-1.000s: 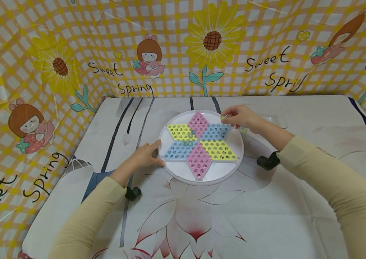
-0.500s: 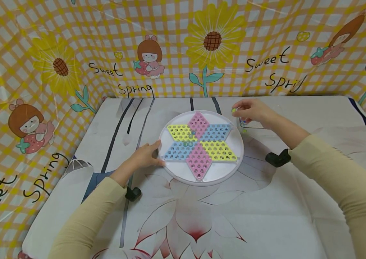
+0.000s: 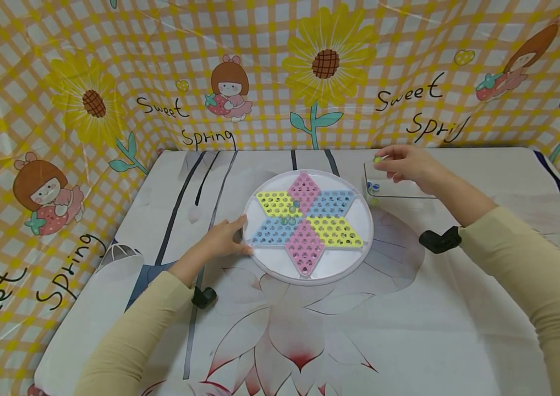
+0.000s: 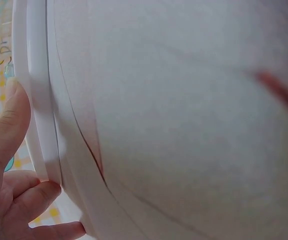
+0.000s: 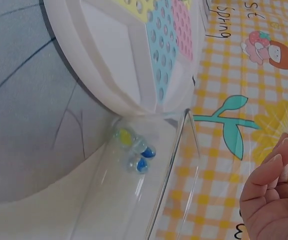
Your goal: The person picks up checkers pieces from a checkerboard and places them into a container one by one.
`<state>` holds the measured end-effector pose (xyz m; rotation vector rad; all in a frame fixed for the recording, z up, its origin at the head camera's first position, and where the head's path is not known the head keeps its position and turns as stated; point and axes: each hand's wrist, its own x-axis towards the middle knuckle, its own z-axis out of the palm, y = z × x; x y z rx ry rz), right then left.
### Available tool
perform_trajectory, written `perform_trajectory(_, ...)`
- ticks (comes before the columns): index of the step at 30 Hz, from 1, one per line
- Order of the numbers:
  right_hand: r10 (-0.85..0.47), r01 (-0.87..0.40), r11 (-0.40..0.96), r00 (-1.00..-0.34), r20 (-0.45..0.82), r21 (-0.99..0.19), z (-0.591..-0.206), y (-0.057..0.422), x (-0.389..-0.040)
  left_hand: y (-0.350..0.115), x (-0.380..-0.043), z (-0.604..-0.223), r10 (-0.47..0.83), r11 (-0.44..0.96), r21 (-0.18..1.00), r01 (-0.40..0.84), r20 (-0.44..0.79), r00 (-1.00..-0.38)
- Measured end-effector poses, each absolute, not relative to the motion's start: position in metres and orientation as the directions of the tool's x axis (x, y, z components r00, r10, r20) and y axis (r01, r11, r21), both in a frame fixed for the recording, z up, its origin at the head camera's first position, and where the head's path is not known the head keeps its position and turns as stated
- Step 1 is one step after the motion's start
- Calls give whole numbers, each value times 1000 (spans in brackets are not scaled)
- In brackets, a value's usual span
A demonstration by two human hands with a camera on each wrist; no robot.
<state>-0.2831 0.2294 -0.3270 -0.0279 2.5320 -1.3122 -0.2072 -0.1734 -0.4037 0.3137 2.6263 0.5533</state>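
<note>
A round white Chinese checkers board with a pink, blue and yellow star lies on the table. Several glass marbles sit in its holes near the star's centre. My left hand holds the board's left edge; in the left wrist view its thumb and fingers lie along the white rim. Thumb and fingertips of my right hand pinch a yellow-green marble above a clear plastic box. A few blue and yellow marbles lie at the box's end nearest the board.
Behind the table hangs a checked curtain with sunflowers, close past the box. A white-and-blue object stands at the table's left edge. The table's cover has a printed flower in front of the board.
My right hand has moved right and back from above the board's upper right edge to over the clear box, still pinching the marble. My left hand has stayed at the board's edge.
</note>
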Motion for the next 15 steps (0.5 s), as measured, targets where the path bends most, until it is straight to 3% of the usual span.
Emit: perform_trajectory(15,-124,134,496,-967,-223,-858,-331,264,-284,-174,-206,-406,301,892,434,127,-360,-883)
